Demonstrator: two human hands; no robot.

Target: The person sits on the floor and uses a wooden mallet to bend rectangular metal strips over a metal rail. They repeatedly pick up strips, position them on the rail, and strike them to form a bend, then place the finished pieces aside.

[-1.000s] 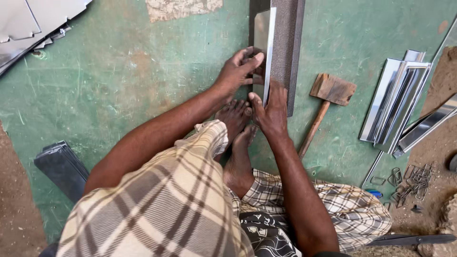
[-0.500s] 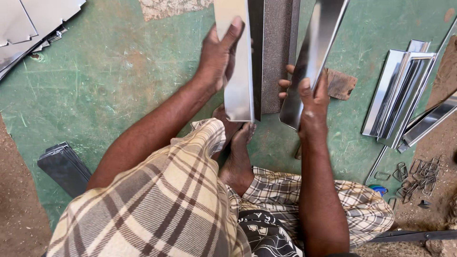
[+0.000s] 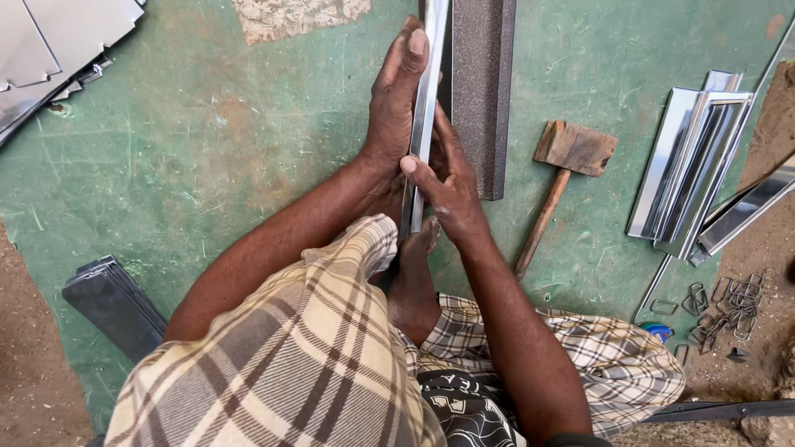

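Half a second earlier each hand had held its own bright strip, tilted apart; by this moment the two hands had closed in on one narrow metal strip [image 3: 426, 108] standing edge-up along the dark steel bar [image 3: 480, 91]. Fingers of the left hand [image 3: 396, 108] lay flat and extended along the strip's left face, the fingertip reaching near the top of the frame, pressing rather than curling round it. Those of the right hand [image 3: 451, 186] were pinched on the strip lower down, thumb on the near face, the rest hidden behind it. Seen edge-on, the strip looked thin, straight and mirror-bright, with a pale reflection running its length; whether it was one folded piece or two laid together could not be told. Its lower end came down between the wrists, just above a bare foot [image 3: 412, 273]. Beside the bar, to the right, a wooden mallet [image 3: 567, 170] lay on the green floor [image 3: 207, 165]. Farther right rested a stack of shiny folded channels [image 3: 691, 161], with small wire clips [image 3: 729, 302] near them, and flat metal sheets [image 3: 50, 41] lay at the upper left.
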